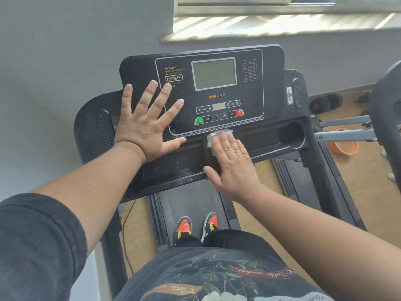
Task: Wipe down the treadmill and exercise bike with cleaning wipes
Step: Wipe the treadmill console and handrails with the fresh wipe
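White and crumpled, a cleaning wipe [213, 140] is pressed flat against the lower edge of a treadmill console [217, 94] by the right hand [234, 164], whose fingers are laid out straight over it, just below the row of buttons [219, 116]. The left hand [147, 124] is spread wide, palm down, on the console's left side, holding nothing. Orange-and-black shoes [196, 227] are seen on the belt [191, 205] below. An orange bowl [344, 144] is seen on the wooden floor at right.

Daylight from window [282, 20]; edges warped, soft.
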